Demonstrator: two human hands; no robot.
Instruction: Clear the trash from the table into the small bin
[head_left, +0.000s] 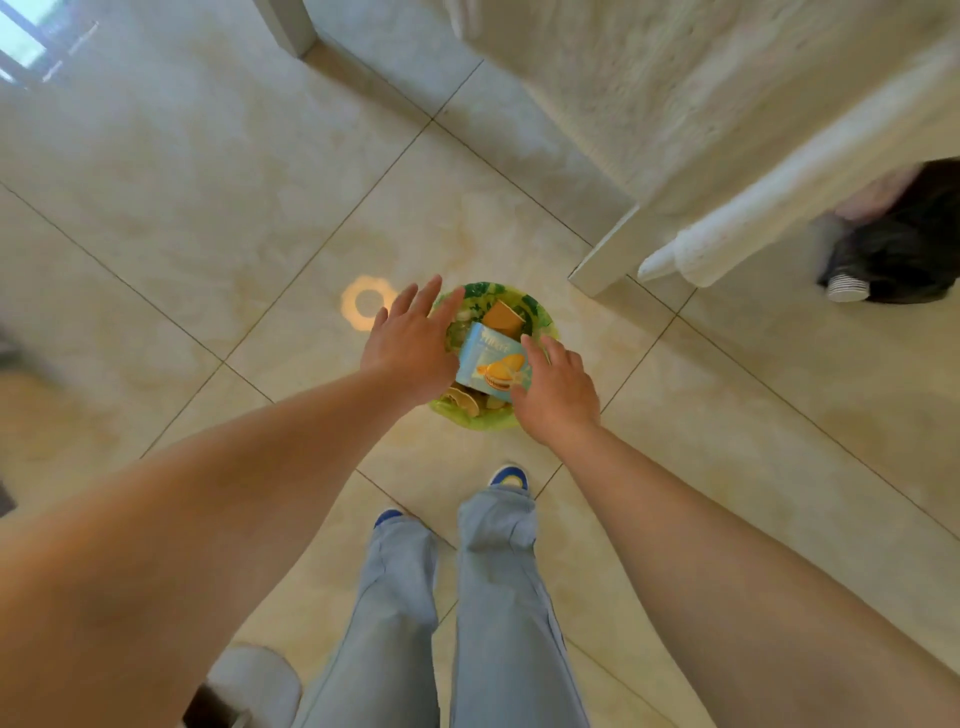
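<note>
A small bin (540, 317) with a green liner stands on the tiled floor in front of my feet. Inside it lie an orange paper cup (503, 316), a light blue biscuit box (491, 361) and some yellowish scraps (465, 401). My left hand (410, 345) hovers over the bin's left rim with fingers spread and nothing in it. My right hand (558, 389) is over the bin's right side, fingers apart, its fingertips touching the blue box's edge.
A white table (675, 130) with a pale cloth fills the upper right, its leg (608, 260) close to the bin. A dark bag and stacked cups (852, 286) lie at the right. A white round object (254, 680) sits near my left leg.
</note>
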